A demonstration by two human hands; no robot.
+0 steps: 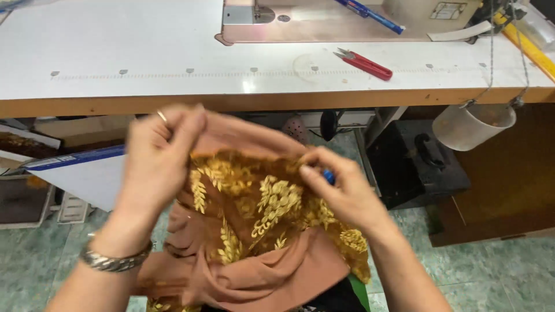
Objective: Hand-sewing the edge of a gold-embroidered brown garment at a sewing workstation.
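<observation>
A brown fabric piece [254, 231] with gold leaf embroidery and a plain salmon-brown lining hangs in my lap below the table edge. My left hand [159, 164], with a ring and a metal wristwatch, pinches the fabric's upper left edge. My right hand [341, 188] grips the upper right edge, and a small blue object [329, 176] shows between its fingers. Both hands hold the cloth stretched between them.
A white sewing table [144, 52] with a wooden front edge spans the top; the sewing machine base [306, 23] sits on it. Red thread snips [365, 63] and a blue pen [370, 14] lie there. A white hanging cup [473, 124], dark box [413, 162], green tiled floor below.
</observation>
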